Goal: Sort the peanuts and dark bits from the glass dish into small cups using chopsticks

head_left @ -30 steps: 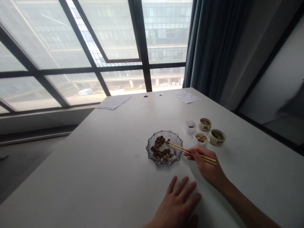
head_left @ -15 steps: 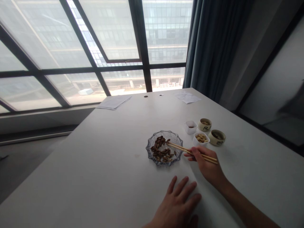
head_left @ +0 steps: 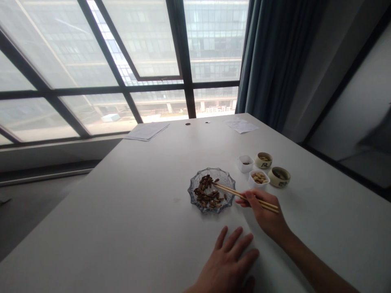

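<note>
Broad tabletop (head_left: 137, 211), glass dish (head_left: 192, 191) just ahead of both hands. Left hand (head_left: 227, 264) flat, fingers spread, near the front edge. Right hand (head_left: 265, 215) fingers pinching chopsticks (head_left: 238, 194), tips among the seeds (head_left: 207, 194) in the dish. Probably best: close tips gently, lift low. Small cups (head_left: 259, 178) close on the right; open room to the left.
</note>
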The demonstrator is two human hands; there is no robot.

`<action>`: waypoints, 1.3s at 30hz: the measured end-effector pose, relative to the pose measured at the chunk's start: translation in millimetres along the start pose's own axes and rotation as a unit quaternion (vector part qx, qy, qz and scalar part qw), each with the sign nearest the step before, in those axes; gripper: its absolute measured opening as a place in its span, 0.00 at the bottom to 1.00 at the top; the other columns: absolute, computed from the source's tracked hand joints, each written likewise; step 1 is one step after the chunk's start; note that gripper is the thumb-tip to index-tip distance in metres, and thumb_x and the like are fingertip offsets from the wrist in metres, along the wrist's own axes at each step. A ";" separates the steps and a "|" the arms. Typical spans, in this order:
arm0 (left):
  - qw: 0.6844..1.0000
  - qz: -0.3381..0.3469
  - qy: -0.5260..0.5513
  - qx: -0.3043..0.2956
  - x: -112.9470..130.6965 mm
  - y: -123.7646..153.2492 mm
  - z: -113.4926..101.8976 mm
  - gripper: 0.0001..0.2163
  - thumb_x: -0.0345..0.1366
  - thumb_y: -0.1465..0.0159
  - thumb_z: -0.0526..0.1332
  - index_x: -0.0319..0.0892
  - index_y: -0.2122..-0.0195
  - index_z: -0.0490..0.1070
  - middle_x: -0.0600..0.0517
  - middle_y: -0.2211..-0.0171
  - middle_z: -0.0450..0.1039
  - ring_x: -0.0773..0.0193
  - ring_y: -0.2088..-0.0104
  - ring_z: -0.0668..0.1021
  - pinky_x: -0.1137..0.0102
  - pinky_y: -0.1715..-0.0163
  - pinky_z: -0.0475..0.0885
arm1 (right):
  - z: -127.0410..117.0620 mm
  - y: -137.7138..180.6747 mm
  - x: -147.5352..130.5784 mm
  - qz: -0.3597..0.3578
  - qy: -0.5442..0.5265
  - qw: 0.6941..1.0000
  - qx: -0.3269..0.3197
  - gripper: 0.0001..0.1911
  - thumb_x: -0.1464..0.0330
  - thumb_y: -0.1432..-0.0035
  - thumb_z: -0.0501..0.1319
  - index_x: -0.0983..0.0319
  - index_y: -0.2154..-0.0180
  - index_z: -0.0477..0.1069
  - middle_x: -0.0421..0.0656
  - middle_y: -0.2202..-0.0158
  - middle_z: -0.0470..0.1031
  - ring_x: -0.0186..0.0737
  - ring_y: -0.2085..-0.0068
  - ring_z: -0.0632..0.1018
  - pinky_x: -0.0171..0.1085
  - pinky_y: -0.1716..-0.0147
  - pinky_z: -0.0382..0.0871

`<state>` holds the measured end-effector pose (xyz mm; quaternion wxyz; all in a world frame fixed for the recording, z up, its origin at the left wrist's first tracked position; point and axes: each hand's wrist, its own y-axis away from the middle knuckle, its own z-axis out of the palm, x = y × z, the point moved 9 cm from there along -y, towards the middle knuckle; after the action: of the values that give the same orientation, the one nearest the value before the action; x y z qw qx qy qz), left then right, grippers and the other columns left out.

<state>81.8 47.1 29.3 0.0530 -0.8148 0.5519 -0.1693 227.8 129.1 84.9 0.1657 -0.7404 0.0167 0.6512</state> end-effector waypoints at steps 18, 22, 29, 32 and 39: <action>1.000 -0.001 0.003 -0.010 -1.2 1.5 4.4 0.21 0.47 0.27 0.61 0.49 0.35 0.66 0.53 0.29 0.60 0.47 0.29 0.62 0.43 0.31 0.56 | -11.1 -3.8 -2.8 0.006 -0.081 0.993 0.082 0.24 0.47 0.40 0.69 0.62 0.65 0.82 0.50 0.65 0.87 0.55 0.63 0.88 0.47 0.60 0.87; 1.000 -0.005 0.013 -0.003 -1.7 1.7 3.9 0.20 0.48 0.24 0.58 0.49 0.35 0.66 0.52 0.29 0.61 0.46 0.29 0.62 0.42 0.31 0.55 | -13.7 -2.6 -7.8 0.004 -0.054 0.996 0.070 0.23 0.48 0.39 0.69 0.62 0.65 0.82 0.50 0.68 0.86 0.52 0.66 0.88 0.44 0.63 0.87; 1.000 -0.006 0.019 0.012 0.5 -0.8 -7.1 0.19 0.47 0.24 0.60 0.48 0.36 0.67 0.51 0.30 0.63 0.46 0.31 0.65 0.43 0.31 0.56 | 0.9 1.7 -6.2 0.008 -0.015 1.000 0.009 0.22 0.50 0.35 0.66 0.63 0.64 0.82 0.50 0.67 0.86 0.51 0.65 0.88 0.41 0.65 0.86; 1.000 -0.006 0.020 0.003 0.4 -0.7 -4.7 0.19 0.48 0.24 0.59 0.49 0.36 0.67 0.52 0.29 0.62 0.47 0.30 0.64 0.43 0.31 0.56 | 1.0 1.4 -4.0 0.006 -0.029 0.999 0.016 0.23 0.49 0.35 0.66 0.63 0.62 0.83 0.51 0.65 0.87 0.51 0.64 0.88 0.43 0.63 0.86; 1.000 -0.005 0.012 -0.001 -1.9 1.6 1.9 0.19 0.49 0.23 0.57 0.49 0.36 0.66 0.53 0.29 0.61 0.47 0.30 0.63 0.41 0.32 0.57 | -1.0 1.4 1.0 0.014 -0.062 0.996 0.059 0.25 0.47 0.38 0.68 0.64 0.64 0.84 0.52 0.67 0.87 0.53 0.65 0.88 0.44 0.63 0.87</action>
<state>80.4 48.1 26.6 0.0443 -0.8156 0.5485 -0.1789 228.6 127.7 83.8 0.2002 -0.6871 0.0549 0.6963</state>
